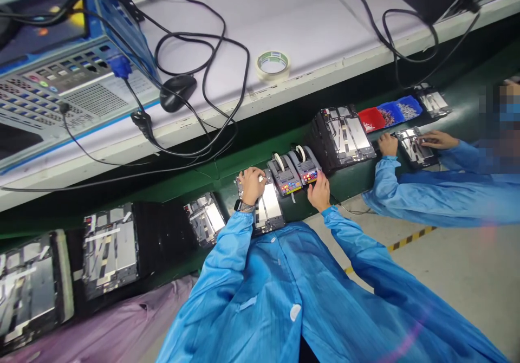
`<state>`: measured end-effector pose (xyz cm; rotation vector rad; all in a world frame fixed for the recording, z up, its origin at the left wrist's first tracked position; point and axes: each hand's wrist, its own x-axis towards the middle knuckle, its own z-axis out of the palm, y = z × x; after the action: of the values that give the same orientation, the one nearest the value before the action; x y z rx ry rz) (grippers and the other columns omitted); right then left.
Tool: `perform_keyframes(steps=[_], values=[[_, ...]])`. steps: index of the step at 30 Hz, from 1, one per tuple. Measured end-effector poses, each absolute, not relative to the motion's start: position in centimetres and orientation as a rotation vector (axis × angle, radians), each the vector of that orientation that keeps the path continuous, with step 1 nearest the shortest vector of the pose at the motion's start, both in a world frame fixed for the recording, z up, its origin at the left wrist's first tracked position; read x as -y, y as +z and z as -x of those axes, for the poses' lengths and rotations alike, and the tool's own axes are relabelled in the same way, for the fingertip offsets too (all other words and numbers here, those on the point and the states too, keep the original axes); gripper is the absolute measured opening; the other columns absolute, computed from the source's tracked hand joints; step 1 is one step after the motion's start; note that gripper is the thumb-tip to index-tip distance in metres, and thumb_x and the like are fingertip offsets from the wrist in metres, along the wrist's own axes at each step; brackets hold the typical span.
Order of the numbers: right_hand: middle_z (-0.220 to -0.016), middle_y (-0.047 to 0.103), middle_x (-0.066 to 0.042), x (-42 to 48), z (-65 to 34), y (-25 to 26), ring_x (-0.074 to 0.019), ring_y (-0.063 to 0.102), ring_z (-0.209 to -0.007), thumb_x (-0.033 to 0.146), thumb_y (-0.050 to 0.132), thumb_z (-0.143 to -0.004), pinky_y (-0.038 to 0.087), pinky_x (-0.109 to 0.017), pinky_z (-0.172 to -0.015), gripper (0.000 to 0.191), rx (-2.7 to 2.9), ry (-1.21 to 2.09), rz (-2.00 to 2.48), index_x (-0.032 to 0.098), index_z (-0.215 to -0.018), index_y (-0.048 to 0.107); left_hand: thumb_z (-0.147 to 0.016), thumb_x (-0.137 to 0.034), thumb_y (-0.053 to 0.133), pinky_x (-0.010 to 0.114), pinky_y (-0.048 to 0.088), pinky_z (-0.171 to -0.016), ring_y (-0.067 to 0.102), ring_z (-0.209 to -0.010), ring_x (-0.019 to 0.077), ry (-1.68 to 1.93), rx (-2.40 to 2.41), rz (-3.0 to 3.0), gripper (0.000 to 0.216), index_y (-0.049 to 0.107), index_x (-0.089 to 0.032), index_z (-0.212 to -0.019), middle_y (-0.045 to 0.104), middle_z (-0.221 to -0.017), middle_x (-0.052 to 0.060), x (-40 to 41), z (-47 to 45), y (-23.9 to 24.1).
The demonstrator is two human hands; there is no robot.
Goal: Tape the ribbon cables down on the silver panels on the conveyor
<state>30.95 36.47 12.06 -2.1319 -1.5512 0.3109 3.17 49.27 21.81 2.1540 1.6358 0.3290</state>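
My left hand [252,186], with a watch on its wrist, rests on the top end of an opened tablet-like device [268,203]. Its fingers are curled down, and a small pale spot shows by the fingertips; what they pinch, if anything, I cannot make out. Beyond the device stand two grey tape dispensers with lit displays, a left dispenser [285,175] and a right dispenser [304,163], each carrying a white tape roll. At the front corner of the right one is my right hand [319,191], thumb and forefinger apart, with no held thing visible.
Left lie more opened devices [204,219] [110,252]. Right of the dispensers rises a device stack [345,135], then red [371,119] and blue bins [400,109] of small parts. A co-worker's hands [439,139] touch another device. Cables and a tape roll [273,65] occupy the shelf.
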Motion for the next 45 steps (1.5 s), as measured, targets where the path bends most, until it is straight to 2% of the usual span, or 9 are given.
perform_keyframes(steps=[9, 15, 27, 31, 33, 36, 38, 42, 45], values=[[-0.155, 0.041, -0.026, -36.6, -29.4, 15.7, -0.0368, 0.04, -0.145, 0.032, 0.045, -0.096, 0.031, -0.063, -0.121, 0.075, 1.489, 0.264, 2.072, 0.007, -0.162, 0.019, -0.093, -0.022, 0.061, 0.055, 0.027, -0.121, 0.05, -0.133, 0.0297, 0.334, -1.546, -2.198, 0.015, 0.075, -0.026, -0.09, 0.063, -0.136, 0.008, -48.7, -2.9, 21.9], [-0.157, 0.033, -0.025, -41.4, -22.6, 17.8, -0.0289, 0.052, -0.138, 0.034, 0.054, -0.097, 0.044, -0.049, -0.118, 0.085, 1.417, 0.424, 1.728, 0.014, -0.165, 0.006, -0.096, -0.022, 0.058, 0.057, 0.023, -0.124, 0.049, -0.136, 0.0293, 0.326, -1.498, -2.265, 0.018, 0.075, -0.026, -0.093, 0.061, -0.139, 0.009, -48.3, -2.6, 22.1], [-0.155, 0.036, -0.018, -47.7, -21.3, 21.3, -0.0378, 0.043, -0.146, 0.015, 0.075, -0.085, 0.043, -0.054, -0.117, 0.114, 1.955, 0.594, 1.474, 0.028, -0.17, 0.0, -0.095, -0.025, 0.059, 0.052, 0.021, -0.123, 0.053, -0.132, 0.0281, 0.273, -1.513, -2.199, 0.013, 0.072, -0.027, -0.092, 0.064, -0.137, 0.005, -49.3, -2.4, 21.8], [-0.149, 0.043, -0.018, -48.3, -21.3, 21.7, -0.0378, 0.052, -0.135, 0.015, 0.076, -0.083, 0.046, -0.054, -0.111, 0.11, 2.022, 0.621, 1.456, 0.028, -0.169, 0.009, -0.092, -0.029, 0.067, 0.051, 0.024, -0.119, 0.056, -0.127, 0.0286, 0.186, -1.567, -2.086, 0.003, 0.068, -0.027, -0.095, 0.068, -0.129, 0.005, -50.3, -2.6, 22.2], [-0.141, 0.051, -0.016, -48.7, -21.4, 21.5, -0.0347, 0.057, -0.126, 0.017, 0.073, -0.085, 0.048, -0.052, -0.108, 0.099, 1.964, 0.649, 1.445, 0.027, -0.167, 0.019, -0.088, -0.033, 0.072, 0.051, 0.025, -0.117, 0.057, -0.126, 0.0299, 0.118, -1.634, -2.013, 0.014, 0.064, -0.027, -0.097, 0.07, -0.124, 0.006, -50.9, -2.6, 22.4], [-0.113, 0.064, -0.009, -49.3, -22.0, 21.0, -0.0247, 0.064, -0.099, 0.02, 0.065, -0.089, 0.053, -0.043, -0.095, 0.078, 1.703, 0.763, 1.461, 0.023, -0.16, 0.032, -0.083, -0.038, 0.079, 0.051, 0.026, -0.114, 0.058, -0.125, 0.0312, 0.026, -1.71, -1.904, 0.033, 0.058, -0.027, -0.105, 0.072, -0.119, 0.007, -51.8, -2.7, 22.9], [-0.092, 0.064, -0.001, -49.5, -22.4, 20.6, -0.0189, 0.062, -0.081, 0.02, 0.062, -0.088, 0.055, -0.035, -0.082, 0.069, 1.595, 0.956, 1.424, 0.021, -0.153, 0.038, -0.079, -0.04, 0.082, 0.049, 0.027, -0.112, 0.059, -0.125, 0.0316, -0.022, -1.716, -1.849, 0.043, 0.055, -0.026, -0.11, 0.073, -0.119, 0.007, -52.3, -2.8, 23.1], [-0.08, 0.062, 0.005, -49.5, -22.5, 20.3, -0.0143, 0.058, -0.069, 0.019, 0.066, -0.08, 0.049, -0.026, -0.068, 0.068, 1.67, 1.337, 1.269, 0.02, -0.145, 0.045, -0.075, -0.043, 0.085, 0.047, 0.029, -0.11, 0.058, -0.13, 0.0339, -0.105, -1.73, -1.796, 0.055, 0.053, -0.026, -0.115, 0.072, -0.123, 0.01, -53.2, -2.9, 23.4], [-0.079, 0.063, 0.006, -49.6, -21.9, 20.3, -0.0131, 0.057, -0.067, 0.015, 0.065, -0.078, 0.046, -0.023, -0.066, 0.072, 1.716, 1.374, 1.283, 0.022, -0.147, 0.045, -0.074, -0.045, 0.085, 0.047, 0.031, -0.109, 0.058, -0.131, 0.0343, -0.157, -1.721, -1.804, 0.056, 0.054, -0.026, -0.116, 0.072, -0.124, 0.011, -53.4, -3.0, 23.6]])
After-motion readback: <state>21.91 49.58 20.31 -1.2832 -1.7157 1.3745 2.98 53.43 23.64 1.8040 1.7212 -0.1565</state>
